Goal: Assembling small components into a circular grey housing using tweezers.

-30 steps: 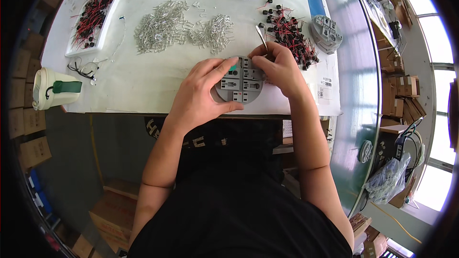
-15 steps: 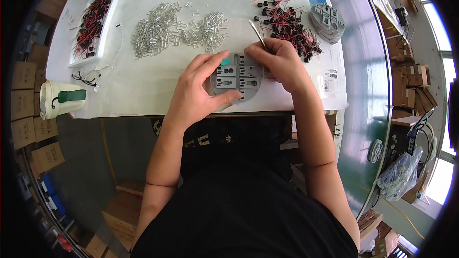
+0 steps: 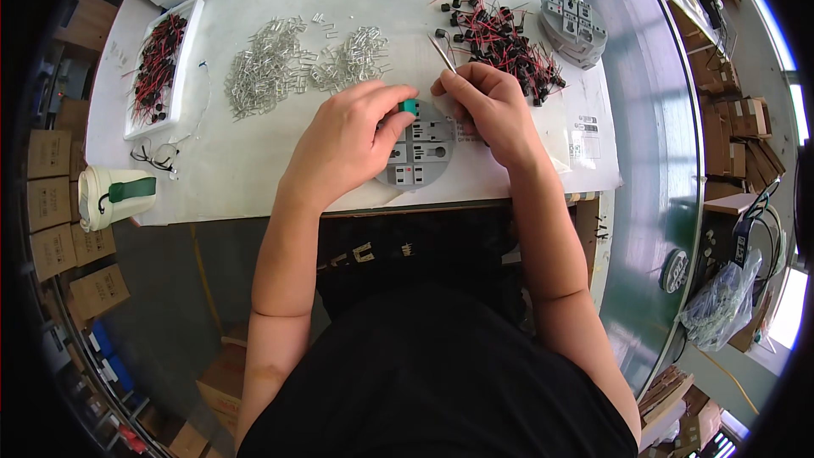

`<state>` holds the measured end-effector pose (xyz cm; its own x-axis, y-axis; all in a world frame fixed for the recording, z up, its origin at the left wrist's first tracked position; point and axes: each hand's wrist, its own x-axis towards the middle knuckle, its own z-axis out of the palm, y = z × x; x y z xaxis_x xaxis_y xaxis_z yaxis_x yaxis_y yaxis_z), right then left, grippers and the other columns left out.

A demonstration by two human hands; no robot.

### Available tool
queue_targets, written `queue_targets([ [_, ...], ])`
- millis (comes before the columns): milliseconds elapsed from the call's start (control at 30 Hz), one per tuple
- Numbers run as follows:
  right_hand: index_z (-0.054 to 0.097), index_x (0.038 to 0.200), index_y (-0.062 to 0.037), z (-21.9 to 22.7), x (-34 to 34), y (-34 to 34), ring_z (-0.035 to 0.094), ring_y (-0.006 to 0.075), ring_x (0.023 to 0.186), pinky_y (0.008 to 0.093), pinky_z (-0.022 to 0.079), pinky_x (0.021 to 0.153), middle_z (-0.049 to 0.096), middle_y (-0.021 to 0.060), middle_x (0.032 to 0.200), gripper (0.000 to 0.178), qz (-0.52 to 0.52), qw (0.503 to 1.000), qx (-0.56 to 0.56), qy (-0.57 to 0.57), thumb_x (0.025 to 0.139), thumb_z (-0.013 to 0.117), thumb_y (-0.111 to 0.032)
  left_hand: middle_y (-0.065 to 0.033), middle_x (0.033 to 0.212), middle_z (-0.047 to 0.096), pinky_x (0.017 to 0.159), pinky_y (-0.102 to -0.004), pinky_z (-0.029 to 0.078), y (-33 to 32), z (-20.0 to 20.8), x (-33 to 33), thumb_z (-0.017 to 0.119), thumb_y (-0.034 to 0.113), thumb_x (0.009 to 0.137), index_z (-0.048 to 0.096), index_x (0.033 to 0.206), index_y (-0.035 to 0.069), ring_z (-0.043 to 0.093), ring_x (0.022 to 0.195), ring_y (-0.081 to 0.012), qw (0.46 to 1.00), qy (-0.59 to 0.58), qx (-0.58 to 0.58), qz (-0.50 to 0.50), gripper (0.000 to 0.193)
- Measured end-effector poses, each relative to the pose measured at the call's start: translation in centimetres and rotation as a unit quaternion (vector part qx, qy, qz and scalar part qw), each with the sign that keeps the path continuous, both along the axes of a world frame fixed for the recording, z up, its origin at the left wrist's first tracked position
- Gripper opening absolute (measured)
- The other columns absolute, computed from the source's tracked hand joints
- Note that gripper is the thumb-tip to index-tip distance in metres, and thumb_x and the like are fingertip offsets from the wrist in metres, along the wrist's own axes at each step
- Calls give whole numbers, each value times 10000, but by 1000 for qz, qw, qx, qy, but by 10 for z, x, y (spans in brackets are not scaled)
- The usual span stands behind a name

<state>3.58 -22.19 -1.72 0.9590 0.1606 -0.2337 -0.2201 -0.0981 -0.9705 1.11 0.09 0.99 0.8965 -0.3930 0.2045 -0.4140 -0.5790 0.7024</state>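
Near the table's front edge lies a round grey fixture (image 3: 433, 171) with slots and small recessed blocks. My left hand (image 3: 343, 140) is over its left side, thumb and index finger closed on a small green block (image 3: 409, 108) at the fixture's far edge. Whether the block sits in a slot or is lifted off it, I cannot tell. My right hand (image 3: 498, 112) is just right of the fixture, its fingers closed round a slim metal tool (image 3: 442, 54) whose thin end points away and to the left. The tool's other end is hidden in the hand.
Beyond the hands lie piles of clear small parts (image 3: 270, 64) and black components with red wires (image 3: 509, 47). More wired components fill a white tray (image 3: 189, 59) at left, near glasses (image 3: 154, 155) and a cream cup (image 3: 91, 199). Other grey fixtures (image 3: 573, 32) stand farther back.
My left thumb has moved from the fixture's near edge up to the green block and now pinches it with the index finger. My right hand has drawn slightly away from the fixture, still holding the tool.
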Motion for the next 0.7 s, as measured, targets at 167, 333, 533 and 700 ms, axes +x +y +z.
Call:
queue_targets([
  [167,768,989,-37,1,-1,0,462,14,627,217,336,556,579,-69,728,288,-5,1000,9,-11,1061,696,-306,-166,979,706,830,-455,561,-5,5,3,696,123,993,738,1137,-4,697,903,-374,999,-4,50,-13,196],
  [333,768,996,-20,-2,0,3,497,40,629,242,379,563,610,-27,719,273,-20,999,-12,-30,1050,712,-282,-164,958,679,837,-462,543,-19,6,6,708,111,982,731,1163,0,674,885,-375,988,-52,141,-35,213],
  [533,782,1037,-32,41,32,6,663,213,680,344,518,661,733,105,821,185,14,903,-316,-291,951,761,-195,-160,974,669,870,-481,526,-22,-9,-6,732,104,964,725,1199,9,650,907,-376,984,-87,156,-1,254],
  [700,798,1053,-55,41,94,13,733,355,843,387,575,779,783,165,941,202,115,792,-528,-283,872,774,-141,-149,989,663,873,-462,529,-25,-36,-12,735,101,968,711,1292,31,641,932,-351,988,-142,38,41,332],
])
